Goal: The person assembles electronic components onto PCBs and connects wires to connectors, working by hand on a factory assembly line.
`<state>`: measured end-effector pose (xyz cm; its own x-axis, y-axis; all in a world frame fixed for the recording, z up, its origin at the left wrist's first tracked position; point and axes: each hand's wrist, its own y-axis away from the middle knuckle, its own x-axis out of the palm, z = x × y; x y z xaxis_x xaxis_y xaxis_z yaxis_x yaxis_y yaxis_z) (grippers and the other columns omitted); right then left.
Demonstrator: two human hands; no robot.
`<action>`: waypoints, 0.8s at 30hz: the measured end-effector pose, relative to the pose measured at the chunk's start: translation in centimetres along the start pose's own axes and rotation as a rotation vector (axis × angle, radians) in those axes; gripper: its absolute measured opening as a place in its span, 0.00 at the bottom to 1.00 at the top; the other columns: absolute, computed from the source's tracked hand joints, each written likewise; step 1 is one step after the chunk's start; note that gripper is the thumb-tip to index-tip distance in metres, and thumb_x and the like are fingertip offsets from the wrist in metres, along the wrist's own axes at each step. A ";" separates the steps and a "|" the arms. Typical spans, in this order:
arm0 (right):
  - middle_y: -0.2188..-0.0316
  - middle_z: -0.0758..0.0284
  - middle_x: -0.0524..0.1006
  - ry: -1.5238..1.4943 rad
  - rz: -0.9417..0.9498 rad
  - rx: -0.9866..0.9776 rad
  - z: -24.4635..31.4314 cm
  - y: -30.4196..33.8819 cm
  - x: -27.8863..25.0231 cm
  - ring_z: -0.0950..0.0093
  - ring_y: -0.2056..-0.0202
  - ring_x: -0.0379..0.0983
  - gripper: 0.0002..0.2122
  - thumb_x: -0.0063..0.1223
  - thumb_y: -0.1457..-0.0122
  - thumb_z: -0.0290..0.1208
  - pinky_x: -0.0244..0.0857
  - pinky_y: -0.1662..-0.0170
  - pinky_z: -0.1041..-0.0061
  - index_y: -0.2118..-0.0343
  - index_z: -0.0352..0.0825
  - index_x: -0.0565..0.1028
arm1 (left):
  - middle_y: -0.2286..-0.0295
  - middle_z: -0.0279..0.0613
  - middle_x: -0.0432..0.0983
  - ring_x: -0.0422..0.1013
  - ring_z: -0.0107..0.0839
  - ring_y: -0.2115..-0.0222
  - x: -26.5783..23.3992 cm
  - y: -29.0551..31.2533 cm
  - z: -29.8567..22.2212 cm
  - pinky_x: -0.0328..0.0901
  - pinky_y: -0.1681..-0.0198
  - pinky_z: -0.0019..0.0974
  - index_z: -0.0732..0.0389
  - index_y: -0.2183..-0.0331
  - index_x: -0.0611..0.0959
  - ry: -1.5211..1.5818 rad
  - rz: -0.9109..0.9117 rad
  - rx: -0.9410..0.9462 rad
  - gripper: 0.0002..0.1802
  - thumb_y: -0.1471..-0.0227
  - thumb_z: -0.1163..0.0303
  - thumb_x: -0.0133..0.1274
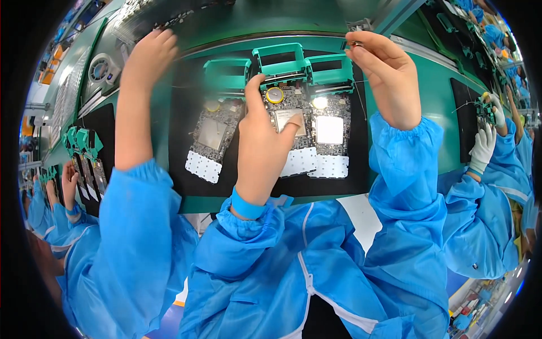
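nearest, a blue wristband (248, 209) circles the wrist of the left hand (259, 150), which lies over the middle board (299, 138), thumb and index finger spread apart, the thumb across its metal plate; its other fingers are hidden. that board sits on a black mat (180, 113) between the left board (214, 134) and the right board (330, 130). beyond, 3 green frames (276, 69) stand at the boards' far ends. the right hand (393, 73) is raised past the right board, fingers pinched together on a small part (355, 44), unclear in detail. a co-worker's blurred hand (148, 59) hangs upper left.
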<state>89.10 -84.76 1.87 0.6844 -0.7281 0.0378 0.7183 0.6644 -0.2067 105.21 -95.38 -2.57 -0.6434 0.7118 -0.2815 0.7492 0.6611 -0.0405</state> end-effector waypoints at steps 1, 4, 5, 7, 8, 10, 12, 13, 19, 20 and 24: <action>0.59 0.62 0.75 0.001 -0.001 0.003 -0.1 -0.1 0.1 0.75 0.58 0.71 0.12 0.51 0.46 0.21 0.65 0.52 0.75 0.58 0.29 0.73 | 0.65 0.56 0.73 0.73 0.48 0.65 -0.1 0.0 0.1 0.67 0.64 0.41 0.60 0.49 0.58 0.063 0.024 -0.070 0.35 0.58 0.78 0.55; 0.61 0.62 0.75 0.018 0.043 0.010 -0.1 -0.2 0.8 0.76 0.61 0.71 0.11 0.50 0.47 0.21 0.66 0.56 0.77 0.60 0.29 0.74 | 0.68 0.53 0.73 0.73 0.37 0.67 -0.1 -0.1 0.2 0.67 0.66 0.35 0.59 0.50 0.60 0.271 0.046 -0.108 0.32 0.56 0.78 0.53; 0.63 0.63 0.76 0.095 0.109 0.000 0.2 -0.2 1.0 0.77 0.63 0.71 0.09 0.50 0.47 0.20 0.65 0.58 0.78 0.62 0.29 0.75 | 0.69 0.50 0.73 0.72 0.33 0.67 -0.1 -0.2 0.2 0.66 0.66 0.33 0.59 0.50 0.60 0.408 0.064 -0.158 0.31 0.56 0.78 0.53; 0.64 0.64 0.76 0.178 0.182 -0.006 -0.1 -0.4 1.4 0.78 0.65 0.71 0.09 0.50 0.48 0.20 0.65 0.60 0.79 0.63 0.30 0.75 | 0.69 0.48 0.72 0.71 0.31 0.67 0.4 -0.6 0.7 0.66 0.65 0.31 0.60 0.50 0.61 0.416 0.044 -0.126 0.30 0.55 0.77 0.53; 0.65 0.66 0.77 0.319 0.222 -0.048 -0.6 -0.5 1.6 0.80 0.66 0.71 0.08 0.51 0.49 0.20 0.64 0.62 0.80 0.65 0.31 0.76 | 0.70 0.46 0.71 0.70 0.29 0.68 0.6 -0.7 1.0 0.65 0.65 0.30 0.60 0.51 0.61 0.421 0.029 -0.091 0.29 0.55 0.77 0.53; 0.68 0.71 0.77 0.524 0.309 -0.085 -1.0 -0.8 2.6 0.82 0.68 0.70 0.08 0.53 0.50 0.21 0.60 0.68 0.83 0.66 0.34 0.77 | 0.67 0.46 0.71 0.69 0.27 0.67 0.1 -0.7 1.4 0.65 0.67 0.26 0.60 0.50 0.60 0.405 0.019 -0.067 0.28 0.53 0.78 0.51; 0.68 0.72 0.77 0.544 0.362 -0.079 -1.1 -0.9 4.7 0.83 0.68 0.70 0.08 0.53 0.51 0.22 0.59 0.70 0.83 0.66 0.35 0.77 | 0.65 0.46 0.71 0.69 0.24 0.66 -1.1 -0.3 1.3 0.65 0.68 0.22 0.60 0.49 0.60 0.378 -0.016 -0.051 0.28 0.51 0.79 0.49; 0.69 0.72 0.77 0.600 0.344 -0.060 -1.2 -0.8 4.5 0.84 0.69 0.69 0.09 0.54 0.51 0.22 0.57 0.71 0.83 0.66 0.36 0.78 | 0.64 0.46 0.71 0.69 0.25 0.65 -0.7 -0.6 1.0 0.65 0.66 0.23 0.60 0.49 0.60 0.419 0.024 -0.110 0.27 0.51 0.79 0.49; 0.71 0.72 0.77 0.679 0.340 -0.155 -2.5 -1.0 4.1 0.81 0.73 0.65 0.08 0.56 0.53 0.22 0.56 0.74 0.82 0.67 0.37 0.79 | 0.67 0.42 0.70 0.67 0.23 0.66 0.4 -1.0 1.1 0.63 0.65 0.24 0.61 0.52 0.63 0.594 -0.031 -0.097 0.24 0.51 0.79 0.50; 0.71 0.72 0.77 0.652 0.340 -0.152 -2.6 -0.9 4.1 0.81 0.74 0.64 0.08 0.56 0.53 0.22 0.56 0.74 0.82 0.67 0.37 0.79 | 0.71 0.39 0.68 0.65 0.22 0.71 0.5 -1.0 1.2 0.61 0.69 0.24 0.61 0.55 0.65 0.650 -0.065 -0.103 0.22 0.52 0.80 0.51; 0.72 0.72 0.77 0.648 0.328 -0.149 -2.4 -0.8 4.0 0.81 0.73 0.64 0.08 0.57 0.53 0.22 0.56 0.74 0.81 0.68 0.36 0.79 | 0.70 0.39 0.69 0.65 0.21 0.70 0.8 -0.9 0.9 0.61 0.67 0.23 0.62 0.56 0.66 0.742 -0.123 -0.149 0.20 0.51 0.80 0.51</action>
<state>90.99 -88.61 -0.18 0.6169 -0.4800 -0.6237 0.4331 0.8687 -0.2402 104.16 -95.65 -3.63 -0.6973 0.5689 0.4360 0.6702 0.7332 0.1150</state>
